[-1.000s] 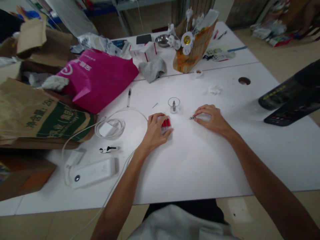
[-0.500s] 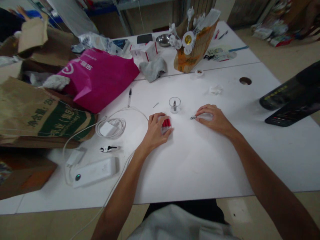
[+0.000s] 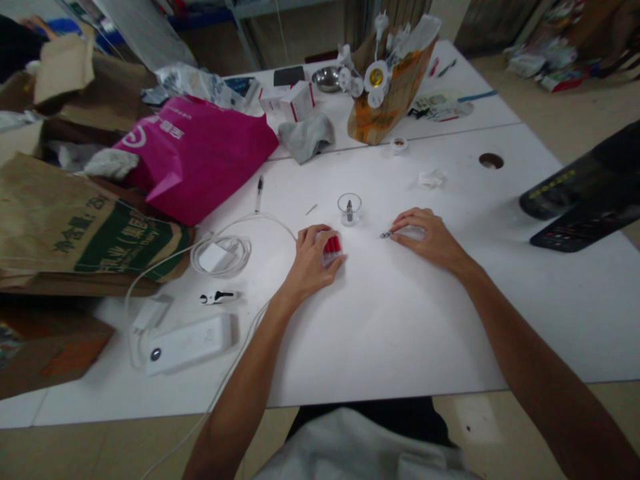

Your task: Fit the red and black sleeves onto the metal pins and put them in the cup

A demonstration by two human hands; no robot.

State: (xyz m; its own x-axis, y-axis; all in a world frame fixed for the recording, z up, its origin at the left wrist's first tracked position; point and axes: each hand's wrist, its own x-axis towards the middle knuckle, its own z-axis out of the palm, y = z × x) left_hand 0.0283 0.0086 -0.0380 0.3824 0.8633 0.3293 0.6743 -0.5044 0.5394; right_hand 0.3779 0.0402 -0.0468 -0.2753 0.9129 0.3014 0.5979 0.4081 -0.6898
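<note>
My left hand (image 3: 314, 262) is closed around a small clear case with red pieces (image 3: 333, 245), resting on the white table (image 3: 380, 333). Part of the case is hidden under the fingers. To the right, my right hand (image 3: 425, 237) pinches a small silvery metal piece (image 3: 385, 235) between thumb and forefinger, low over the tabletop; its exact kind is too small to make out. Between and beyond the two hands stands a small clear cup (image 3: 349, 212) with a dark pointed metal piece (image 3: 350, 211) upright in it. A thin metal sliver (image 3: 311, 209) lies to the cup's left.
On the left lie a white power bank (image 3: 193, 343), a coiled cable (image 3: 223, 255), a black-and-white tool (image 3: 219, 297) and a pen (image 3: 259, 193). A magenta bag (image 3: 205, 157) stands behind. Dark bottle-like objects (image 3: 580, 187) are at the right, a paper bag (image 3: 385, 113) at the back.
</note>
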